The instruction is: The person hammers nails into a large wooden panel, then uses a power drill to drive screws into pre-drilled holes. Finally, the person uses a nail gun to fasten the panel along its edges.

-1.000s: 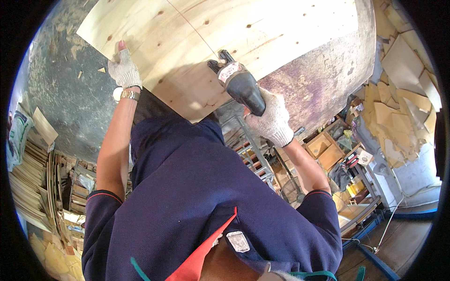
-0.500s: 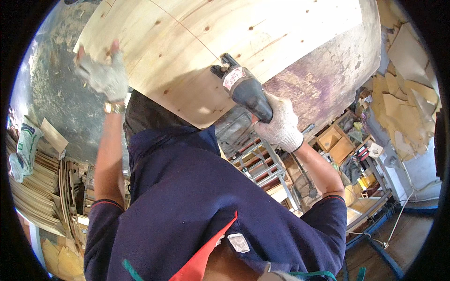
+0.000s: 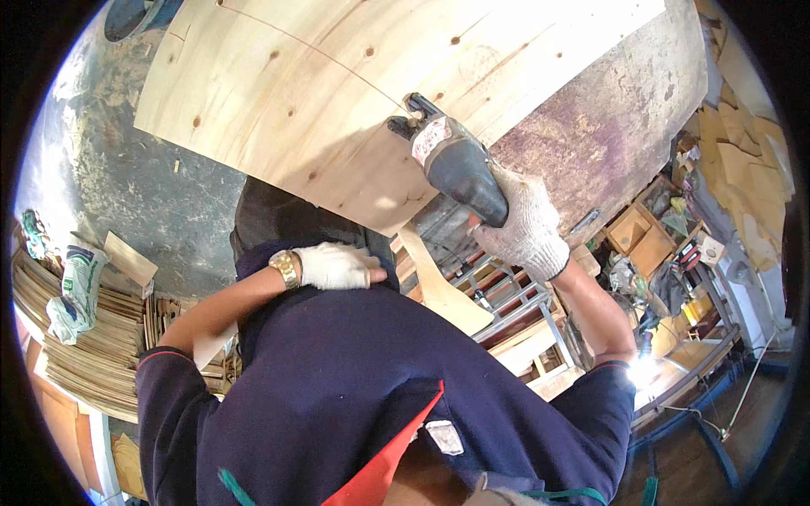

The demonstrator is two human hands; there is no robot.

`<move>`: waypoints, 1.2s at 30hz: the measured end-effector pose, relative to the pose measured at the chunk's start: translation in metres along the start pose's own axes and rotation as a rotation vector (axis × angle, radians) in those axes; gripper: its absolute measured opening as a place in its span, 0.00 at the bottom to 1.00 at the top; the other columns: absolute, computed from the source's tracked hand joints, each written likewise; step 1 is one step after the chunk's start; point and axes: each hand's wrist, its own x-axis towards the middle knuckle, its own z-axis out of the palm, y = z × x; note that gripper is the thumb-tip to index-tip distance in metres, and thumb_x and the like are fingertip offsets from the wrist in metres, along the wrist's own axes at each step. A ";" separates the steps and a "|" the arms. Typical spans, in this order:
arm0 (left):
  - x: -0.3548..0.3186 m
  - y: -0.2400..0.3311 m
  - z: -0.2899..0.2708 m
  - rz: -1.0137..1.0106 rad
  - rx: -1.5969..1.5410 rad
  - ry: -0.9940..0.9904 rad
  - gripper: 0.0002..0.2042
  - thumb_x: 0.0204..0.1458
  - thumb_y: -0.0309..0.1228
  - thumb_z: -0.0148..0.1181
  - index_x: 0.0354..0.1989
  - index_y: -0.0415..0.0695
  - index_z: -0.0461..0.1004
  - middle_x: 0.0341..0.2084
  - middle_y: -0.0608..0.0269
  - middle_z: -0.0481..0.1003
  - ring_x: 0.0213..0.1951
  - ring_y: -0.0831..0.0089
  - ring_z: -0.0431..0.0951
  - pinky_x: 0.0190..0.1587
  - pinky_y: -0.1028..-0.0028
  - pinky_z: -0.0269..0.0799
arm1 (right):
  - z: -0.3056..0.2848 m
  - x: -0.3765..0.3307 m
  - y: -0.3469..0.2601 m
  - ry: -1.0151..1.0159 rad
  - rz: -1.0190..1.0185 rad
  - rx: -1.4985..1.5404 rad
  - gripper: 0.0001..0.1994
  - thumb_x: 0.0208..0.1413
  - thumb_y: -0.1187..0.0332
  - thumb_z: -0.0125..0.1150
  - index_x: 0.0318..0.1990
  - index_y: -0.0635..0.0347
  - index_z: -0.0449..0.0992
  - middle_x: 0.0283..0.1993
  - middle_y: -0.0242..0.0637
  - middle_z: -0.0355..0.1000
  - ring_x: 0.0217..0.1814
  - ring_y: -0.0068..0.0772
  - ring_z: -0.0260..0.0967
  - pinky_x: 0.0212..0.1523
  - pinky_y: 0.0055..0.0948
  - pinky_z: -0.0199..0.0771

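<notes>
A pale plywood sheet (image 3: 253,93) with knots and a thin red line lies across the worktable (image 3: 591,126). My right hand (image 3: 527,223), in a white knit glove, grips a dark jigsaw (image 3: 464,173) from behind. The jigsaw's front shoe rests on the sheet at the end of the red line; its blade is hidden. My left hand (image 3: 337,266), gloved with bare fingertips showing and a gold watch (image 3: 286,268) at the wrist, lies flat against the front of my dark blue shirt. It holds nothing that I can see.
A narrow curved plywood piece (image 3: 439,291) sits below the sheet's near corner, beside a metal frame (image 3: 523,312). Stacked thin boards (image 3: 93,363) and a white-green bag (image 3: 80,278) are at left. At right are a wooden box (image 3: 637,236) with clutter and torn cardboard (image 3: 742,160).
My left hand has swung from beside the sheet's left edge back to my belly. The curved plywood piece is more visible. My right hand still holds the jigsaw in nearly the same place.
</notes>
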 end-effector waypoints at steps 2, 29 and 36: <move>-0.013 -0.008 -0.006 -0.205 0.046 0.151 0.29 0.66 0.58 0.47 0.57 0.44 0.77 0.51 0.42 0.79 0.55 0.45 0.78 0.60 0.52 0.72 | -0.001 0.001 0.000 -0.060 0.008 -0.007 0.24 0.39 0.64 0.70 0.47 0.66 0.78 0.36 0.56 0.77 0.40 0.61 0.79 0.44 0.47 0.79; -0.205 -0.114 -0.195 -0.746 0.029 1.768 0.49 0.54 0.77 0.45 0.47 0.33 0.81 0.35 0.36 0.79 0.44 0.42 0.81 0.50 0.54 0.74 | -0.019 0.000 -0.007 -0.138 0.004 -0.087 0.22 0.40 0.64 0.70 0.45 0.65 0.78 0.35 0.56 0.77 0.41 0.60 0.79 0.45 0.47 0.78; -0.205 -0.104 -0.198 -0.650 -0.106 1.627 0.46 0.48 0.75 0.57 0.54 0.39 0.82 0.43 0.39 0.82 0.46 0.47 0.83 0.51 0.54 0.74 | -0.017 0.003 -0.003 -0.141 -0.014 -0.058 0.23 0.40 0.64 0.70 0.45 0.66 0.78 0.34 0.57 0.77 0.40 0.60 0.79 0.44 0.47 0.78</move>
